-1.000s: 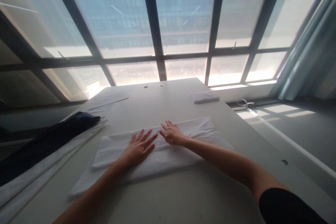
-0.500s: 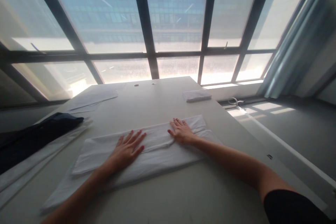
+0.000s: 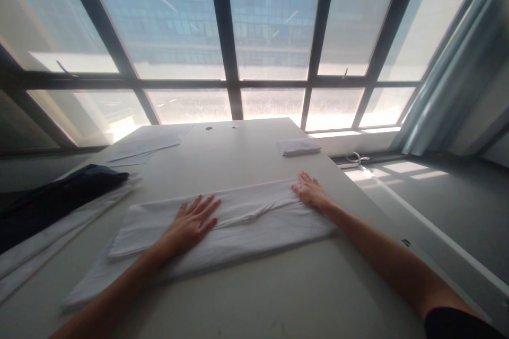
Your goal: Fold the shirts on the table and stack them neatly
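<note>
A folded piece of white cloth (image 3: 246, 243) lies lengthwise across the near part of the white table, its upper layer creased in the middle. My left hand (image 3: 193, 225) rests flat on its left half, fingers spread. Over at the cloth's right end, my right hand (image 3: 310, 190) presses down with the fingers stretched out. Neither hand grips the fabric. My left forearm covers part of the cloth's lower left side.
A smaller folded white cloth (image 3: 299, 147) sits near the table's (image 3: 222, 159) right edge. White sheets (image 3: 145, 148) lie at the back left. Dark clothing (image 3: 67, 190) and white fabric (image 3: 75, 235) are heaped at the left. Windows stand behind; a curtain (image 3: 449, 69) hangs right.
My right hand has slid right along the white cloth to its end, and the upper layer there looks flatter. My left hand has stayed in nearly the same place.
</note>
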A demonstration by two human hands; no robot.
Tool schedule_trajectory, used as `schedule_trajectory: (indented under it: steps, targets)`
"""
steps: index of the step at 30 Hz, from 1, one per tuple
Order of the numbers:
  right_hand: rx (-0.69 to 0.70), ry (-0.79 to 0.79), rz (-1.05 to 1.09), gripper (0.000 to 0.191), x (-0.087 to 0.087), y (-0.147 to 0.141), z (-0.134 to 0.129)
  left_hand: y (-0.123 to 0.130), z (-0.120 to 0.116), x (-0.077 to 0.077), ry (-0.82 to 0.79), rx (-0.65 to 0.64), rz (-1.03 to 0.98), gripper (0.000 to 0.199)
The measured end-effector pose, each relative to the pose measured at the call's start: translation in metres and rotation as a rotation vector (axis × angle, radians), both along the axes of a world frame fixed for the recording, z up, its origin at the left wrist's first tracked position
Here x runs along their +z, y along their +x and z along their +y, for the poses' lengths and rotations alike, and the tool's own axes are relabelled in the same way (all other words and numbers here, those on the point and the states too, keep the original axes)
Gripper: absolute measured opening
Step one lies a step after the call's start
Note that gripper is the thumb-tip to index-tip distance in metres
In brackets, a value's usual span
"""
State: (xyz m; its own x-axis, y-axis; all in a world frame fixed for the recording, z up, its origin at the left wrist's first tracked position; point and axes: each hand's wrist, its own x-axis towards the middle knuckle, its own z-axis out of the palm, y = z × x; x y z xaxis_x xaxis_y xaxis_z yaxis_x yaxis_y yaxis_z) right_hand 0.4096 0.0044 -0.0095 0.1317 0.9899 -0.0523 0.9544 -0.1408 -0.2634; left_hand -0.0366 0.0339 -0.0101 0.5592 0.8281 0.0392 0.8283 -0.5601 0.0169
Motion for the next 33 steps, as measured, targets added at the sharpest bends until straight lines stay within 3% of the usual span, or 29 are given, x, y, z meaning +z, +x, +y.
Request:
schedule_trajectory:
  steps: [8,15,19,24,33]
  targets:
    - [-0.174,0.037,-0.013,0.065,-0.005,0.016,0.006,0.001,-0.004,0.002,-0.017,0.003,-0.024,0.059]
    - [-0.219,0.105,-0.019,0.061,-0.011,0.026,0.012,-0.007,0.006,0.003,-0.068,0.024,-0.014,0.061]
    - [-0.210,0.109,-0.028,0.061,-0.013,0.027,0.013,-0.044,0.030,0.000,-0.109,0.216,0.005,0.065]
    - [-0.202,0.115,-0.050,0.059,-0.015,0.028,0.014,-0.092,0.049,-0.001,-0.035,0.441,0.013,0.065]
    - [-0.200,0.128,-0.034,0.059,-0.014,0.028,0.012,-0.095,0.052,-0.003,-0.017,0.585,0.054,0.076]
